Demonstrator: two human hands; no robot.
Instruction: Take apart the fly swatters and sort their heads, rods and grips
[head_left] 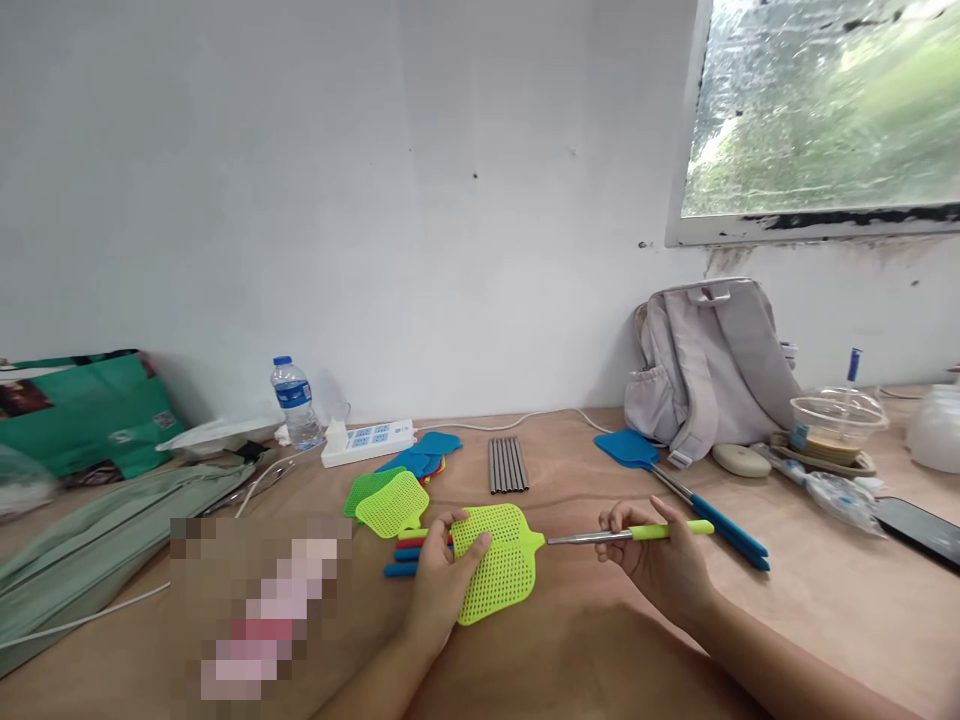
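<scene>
My left hand [444, 570] grips a yellow-green mesh fly swatter head [501, 570] by its left side, thumb on top. Between the fingers of my right hand [660, 560] is a fly swatter handle [667, 531] of the same yellow-green, with a thin metal rod [589, 538] extending left from it. The rod's tip meets or nearly meets the neck of the head; I cannot tell if they are joined. Loose handles [405, 555] in yellow-green, red and blue lie partly hidden behind my left hand. Beyond them rest green and yellow-green swatter heads [391, 503].
A row of metal tubes [508, 466] lies at centre, near blue heads [439, 443] and a power strip [369, 443]. Blue swatters [720, 520] lie right, before a backpack [716, 365]. A bottle [294, 405], green bag [90, 410], drink cup [836, 425] and phone [921, 532] flank them.
</scene>
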